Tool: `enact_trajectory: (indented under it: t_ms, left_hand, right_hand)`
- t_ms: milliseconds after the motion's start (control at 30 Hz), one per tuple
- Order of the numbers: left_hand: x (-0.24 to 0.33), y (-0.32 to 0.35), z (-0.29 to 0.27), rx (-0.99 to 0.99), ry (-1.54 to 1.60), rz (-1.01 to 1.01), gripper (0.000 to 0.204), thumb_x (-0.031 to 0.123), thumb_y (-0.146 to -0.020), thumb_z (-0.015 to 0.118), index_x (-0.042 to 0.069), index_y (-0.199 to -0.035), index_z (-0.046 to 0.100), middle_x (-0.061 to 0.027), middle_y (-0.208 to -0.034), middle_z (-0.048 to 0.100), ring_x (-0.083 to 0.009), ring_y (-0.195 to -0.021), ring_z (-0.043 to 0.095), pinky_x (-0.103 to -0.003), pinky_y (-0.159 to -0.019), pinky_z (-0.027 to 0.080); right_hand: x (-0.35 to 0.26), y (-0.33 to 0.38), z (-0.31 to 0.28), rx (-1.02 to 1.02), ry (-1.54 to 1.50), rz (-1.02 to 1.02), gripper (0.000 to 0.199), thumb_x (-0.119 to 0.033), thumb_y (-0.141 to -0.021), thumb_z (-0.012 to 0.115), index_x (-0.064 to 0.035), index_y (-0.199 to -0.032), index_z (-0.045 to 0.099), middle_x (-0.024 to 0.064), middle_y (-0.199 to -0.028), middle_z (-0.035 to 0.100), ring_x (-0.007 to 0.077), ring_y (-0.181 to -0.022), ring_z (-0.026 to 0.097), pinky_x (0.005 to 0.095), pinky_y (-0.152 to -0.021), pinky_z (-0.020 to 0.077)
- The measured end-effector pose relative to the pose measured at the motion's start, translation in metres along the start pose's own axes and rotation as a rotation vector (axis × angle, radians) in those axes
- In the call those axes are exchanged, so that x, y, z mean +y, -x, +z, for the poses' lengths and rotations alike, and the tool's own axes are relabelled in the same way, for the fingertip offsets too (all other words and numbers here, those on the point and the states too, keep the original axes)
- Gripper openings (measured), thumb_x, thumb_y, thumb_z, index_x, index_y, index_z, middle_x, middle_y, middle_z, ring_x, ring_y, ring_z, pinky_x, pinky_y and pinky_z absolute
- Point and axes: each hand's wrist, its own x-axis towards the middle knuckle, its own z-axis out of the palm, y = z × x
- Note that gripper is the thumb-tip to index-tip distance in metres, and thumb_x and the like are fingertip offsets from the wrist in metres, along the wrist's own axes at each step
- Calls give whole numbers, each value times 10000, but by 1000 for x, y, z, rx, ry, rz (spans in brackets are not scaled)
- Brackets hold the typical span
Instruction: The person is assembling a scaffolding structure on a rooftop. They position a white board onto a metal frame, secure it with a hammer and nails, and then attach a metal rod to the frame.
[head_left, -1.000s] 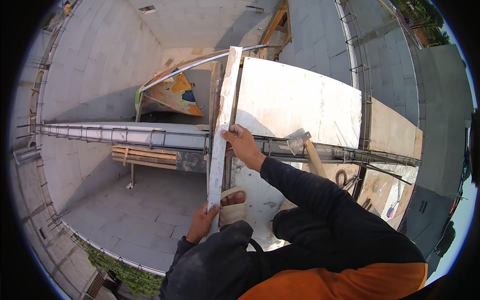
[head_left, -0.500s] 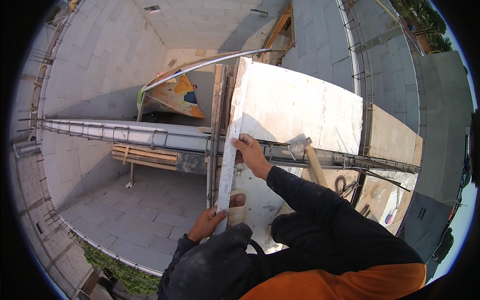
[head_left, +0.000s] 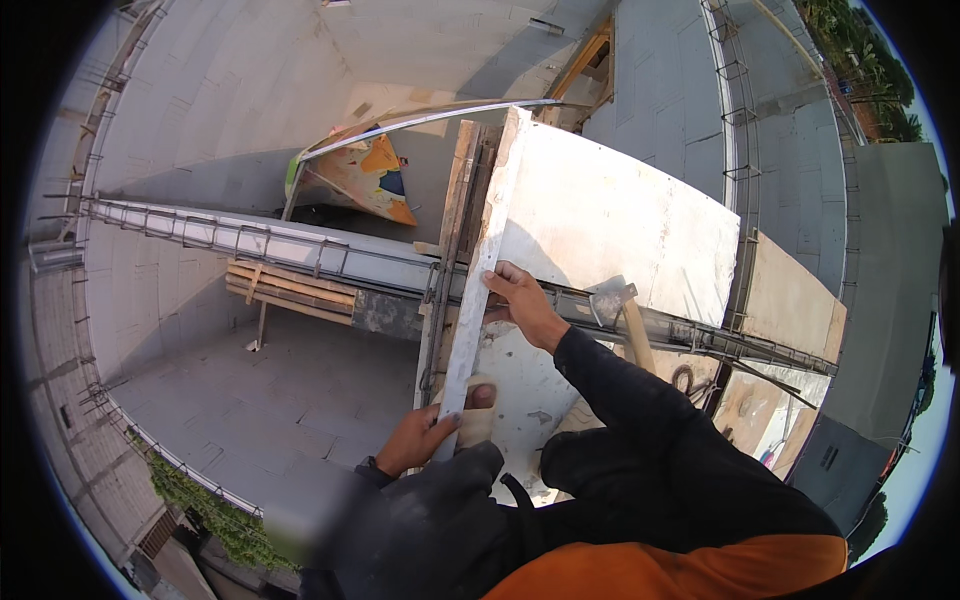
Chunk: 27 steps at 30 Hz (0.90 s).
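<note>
A long, narrow, whitish wooden strip [head_left: 468, 345] runs away from me along the edge of a pale panel, tilted slightly to the right at its far end. My left hand [head_left: 420, 438] grips its near end, thumb on top and fingers beneath. Farther up, my right hand [head_left: 525, 305] pinches its right edge between thumb and fingers, some of which are hidden. Right of that hand lies a hatchet [head_left: 630, 315] with a wooden handle, its head by the steel reinforcement bars [head_left: 690, 335]. A foot in a tan sandal [head_left: 478, 425] shows beside my left hand.
A large white panel [head_left: 620, 220] spans the far right side. The rebar cage [head_left: 270, 245] crosses left over a wall top, with a drop to a block-walled room below. Bundled wooden poles [head_left: 290, 290] and a colourful sheet [head_left: 370, 180] lie left. A hooked bar [head_left: 683, 378] sits right.
The whole view has shifted, so the scene sits slightly farther right. Both hands keep their hold on the strip, and the hatchet stays where it lay.
</note>
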Motion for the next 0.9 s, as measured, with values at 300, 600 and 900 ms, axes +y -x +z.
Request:
enact_trajectory:
  t_ms: [300,600,900]
  left_hand:
    - [8,-2,-5,-41,-33,-13,465,393,-1075,590,-26,-1244,701,-217,-980,748,-282,-886,711,-403,-846,538]
    - [6,-7,-11,-105,-133,-19,485,432,-1066,553,7,-1242,709,-257,-984,740,-370,-889,731,-432,-835,537]
    - [13,-2,-5,10,-138,42,472,413,-1057,559,-21,-1188,691,-295,-969,713,-474,-905,689,-502,-828,520]
  right_hand:
    - [-14,-7,-7,-36,12,179,202,-287,-1099,589,-93,-1148,612,31,-1045,653,177,-935,688,381,-840,640]
    - [-23,8,7,30,40,179,179,-286,-1116,549,-135,-1204,590,-2,-1039,691,124,-903,699,312,-808,622]
    - [-32,0,11,189,320,120,391,-353,-1025,710,-41,-1244,619,30,-990,697,122,-816,695,296,-738,633]
